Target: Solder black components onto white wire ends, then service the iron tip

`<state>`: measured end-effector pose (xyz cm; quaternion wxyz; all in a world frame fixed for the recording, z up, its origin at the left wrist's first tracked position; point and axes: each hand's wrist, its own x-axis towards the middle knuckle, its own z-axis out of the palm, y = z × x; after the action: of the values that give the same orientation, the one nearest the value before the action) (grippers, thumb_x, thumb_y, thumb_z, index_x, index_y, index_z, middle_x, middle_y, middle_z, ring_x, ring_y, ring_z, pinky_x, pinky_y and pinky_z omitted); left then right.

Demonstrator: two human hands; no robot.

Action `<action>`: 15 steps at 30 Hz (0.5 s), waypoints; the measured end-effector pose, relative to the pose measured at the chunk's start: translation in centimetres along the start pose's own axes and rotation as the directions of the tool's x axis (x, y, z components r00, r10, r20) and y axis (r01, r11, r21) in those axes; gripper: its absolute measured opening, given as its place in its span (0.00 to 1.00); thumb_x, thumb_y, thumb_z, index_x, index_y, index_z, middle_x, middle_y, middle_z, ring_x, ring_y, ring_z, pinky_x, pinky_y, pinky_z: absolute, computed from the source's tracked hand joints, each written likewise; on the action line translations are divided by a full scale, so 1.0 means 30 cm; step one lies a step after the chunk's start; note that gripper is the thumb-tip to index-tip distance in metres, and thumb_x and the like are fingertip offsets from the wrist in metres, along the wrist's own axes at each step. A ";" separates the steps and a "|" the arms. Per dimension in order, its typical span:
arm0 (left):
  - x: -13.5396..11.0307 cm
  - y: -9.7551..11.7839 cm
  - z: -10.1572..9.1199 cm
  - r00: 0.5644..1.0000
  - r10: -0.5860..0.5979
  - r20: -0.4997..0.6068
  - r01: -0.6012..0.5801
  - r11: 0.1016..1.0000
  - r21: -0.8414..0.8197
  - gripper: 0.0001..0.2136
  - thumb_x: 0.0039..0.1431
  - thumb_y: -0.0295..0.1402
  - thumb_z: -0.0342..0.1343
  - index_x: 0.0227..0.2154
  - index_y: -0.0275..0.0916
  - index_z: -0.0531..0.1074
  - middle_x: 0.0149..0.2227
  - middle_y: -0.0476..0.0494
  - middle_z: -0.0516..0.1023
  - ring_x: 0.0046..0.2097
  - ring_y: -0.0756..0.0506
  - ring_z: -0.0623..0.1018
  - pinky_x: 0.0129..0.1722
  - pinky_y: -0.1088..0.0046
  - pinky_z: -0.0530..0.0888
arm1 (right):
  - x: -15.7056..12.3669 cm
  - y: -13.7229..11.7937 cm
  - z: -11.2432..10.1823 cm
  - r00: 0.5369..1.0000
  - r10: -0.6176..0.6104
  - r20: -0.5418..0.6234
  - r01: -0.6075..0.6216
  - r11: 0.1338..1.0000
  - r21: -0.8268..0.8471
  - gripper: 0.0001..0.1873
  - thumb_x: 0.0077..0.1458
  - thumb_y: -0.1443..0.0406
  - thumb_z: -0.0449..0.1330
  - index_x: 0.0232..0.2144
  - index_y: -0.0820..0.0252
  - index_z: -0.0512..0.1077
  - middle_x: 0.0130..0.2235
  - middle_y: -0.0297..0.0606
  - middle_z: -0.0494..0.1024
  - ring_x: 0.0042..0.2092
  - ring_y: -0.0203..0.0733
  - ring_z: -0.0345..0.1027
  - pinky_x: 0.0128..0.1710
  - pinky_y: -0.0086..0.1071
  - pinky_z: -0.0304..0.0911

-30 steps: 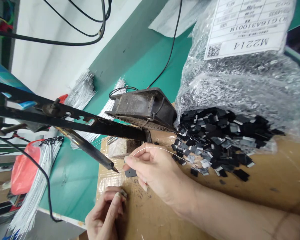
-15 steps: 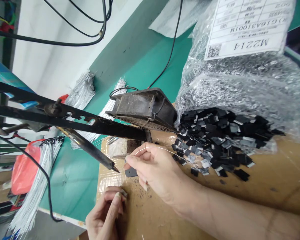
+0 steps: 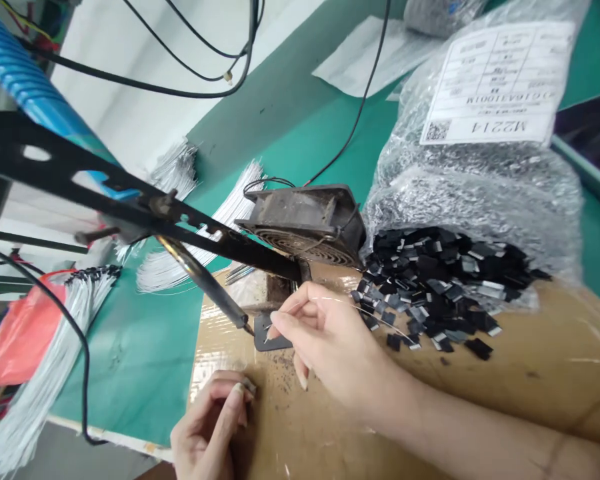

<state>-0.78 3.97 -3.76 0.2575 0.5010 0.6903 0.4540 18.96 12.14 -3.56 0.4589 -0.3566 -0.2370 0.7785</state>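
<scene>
My right hand [image 3: 330, 340] pinches a thin pale wire [image 3: 330, 299] between thumb and forefinger; the wire arcs back over the knuckles. Its fingertips hover at a small black plate with holes [image 3: 266, 339], partly hidden behind them. At the plate's left edge is the tip of a soldering iron [image 3: 205, 288], which slants down from a black slotted metal bar [image 3: 230, 241]. Lower left, my left hand [image 3: 213, 423] is closed, its thumb against the curled forefinger. A small dark grey piece [image 3: 251, 386] shows at the fingertips; its kind is hard to make out.
Behind the hands stands a dusty square fan [image 3: 305, 213]. Small black flat connectors [image 3: 440, 287] spill from a labelled bubble-wrap bag [image 3: 470, 180] onto the brown board [image 3: 380, 420]. Bundles of white wires [image 3: 55, 353] lie left, beside a red plastic bag [image 3: 27, 333].
The view has shifted, moving the bench items within the picture. More of the black plate shows now, and the iron's tip appears closer to it. Both hands keep their grip.
</scene>
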 end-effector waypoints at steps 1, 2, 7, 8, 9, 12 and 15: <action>0.001 -0.005 -0.004 1.000 0.013 -0.001 -0.013 1.000 -0.005 0.18 0.56 0.46 0.74 0.21 0.38 0.78 0.30 0.45 0.76 0.34 0.47 0.71 0.31 0.77 0.69 | -0.007 0.008 -0.007 0.999 -0.049 -0.001 0.049 0.997 -0.058 0.13 0.67 0.73 0.62 0.30 0.58 0.68 0.29 0.26 0.77 0.16 0.27 0.59 0.15 0.24 0.55; 0.002 -0.012 -0.010 1.000 0.025 0.004 -0.025 1.000 -0.008 0.18 0.56 0.45 0.74 0.21 0.38 0.78 0.30 0.45 0.76 0.33 0.47 0.71 0.31 0.77 0.69 | -0.017 0.014 -0.016 0.995 -0.105 0.000 0.104 0.985 -0.137 0.12 0.66 0.71 0.62 0.30 0.57 0.68 0.28 0.26 0.76 0.17 0.28 0.61 0.16 0.24 0.56; 0.015 -0.059 -0.052 0.988 0.119 0.103 -0.117 0.993 -0.026 0.16 0.61 0.41 0.70 0.21 0.39 0.79 0.29 0.42 0.78 0.32 0.45 0.75 0.27 0.77 0.72 | -0.125 0.012 -0.091 0.902 -0.424 0.078 0.371 0.673 -0.639 0.10 0.68 0.66 0.60 0.31 0.53 0.70 0.25 0.27 0.70 0.25 0.35 0.65 0.24 0.29 0.59; 0.018 -0.067 -0.060 0.982 0.145 0.118 -0.142 0.989 -0.035 0.16 0.62 0.39 0.69 0.21 0.39 0.78 0.28 0.42 0.77 0.32 0.45 0.76 0.28 0.77 0.73 | -0.157 0.009 -0.107 0.877 -0.467 0.112 0.403 0.590 -0.700 0.11 0.69 0.65 0.59 0.31 0.53 0.71 0.26 0.29 0.73 0.26 0.36 0.67 0.25 0.29 0.60; 0.020 -0.072 -0.066 0.978 0.168 0.126 -0.164 0.986 -0.045 0.15 0.62 0.38 0.68 0.21 0.40 0.78 0.28 0.42 0.77 0.33 0.44 0.77 0.29 0.77 0.74 | -0.189 0.009 -0.120 0.849 -0.508 0.144 0.432 0.512 -0.743 0.11 0.70 0.66 0.59 0.32 0.52 0.71 0.29 0.31 0.75 0.28 0.37 0.70 0.25 0.29 0.62; 0.004 -0.068 -0.066 0.967 0.212 0.141 -0.202 0.976 -0.080 0.11 0.63 0.37 0.67 0.25 0.41 0.81 0.29 0.41 0.79 0.34 0.43 0.78 0.31 0.76 0.75 | -0.277 0.040 -0.123 0.751 -0.596 0.284 0.532 0.293 -0.794 0.08 0.68 0.70 0.62 0.36 0.51 0.73 0.34 0.34 0.80 0.30 0.38 0.74 0.26 0.29 0.65; -0.048 -0.038 -0.039 0.963 0.219 0.155 -0.194 0.968 -0.162 0.08 0.57 0.41 0.71 0.30 0.43 0.86 0.31 0.38 0.80 0.34 0.40 0.79 0.32 0.71 0.77 | -0.325 0.132 -0.054 0.691 -0.686 0.228 0.530 0.265 -0.806 0.09 0.65 0.72 0.65 0.37 0.51 0.76 0.33 0.34 0.79 0.25 0.36 0.71 0.21 0.31 0.59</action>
<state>-1.73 2.10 -4.37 0.3031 0.5874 0.5746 0.4825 21.22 1.75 -4.03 0.5149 -0.4710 -0.6511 0.2985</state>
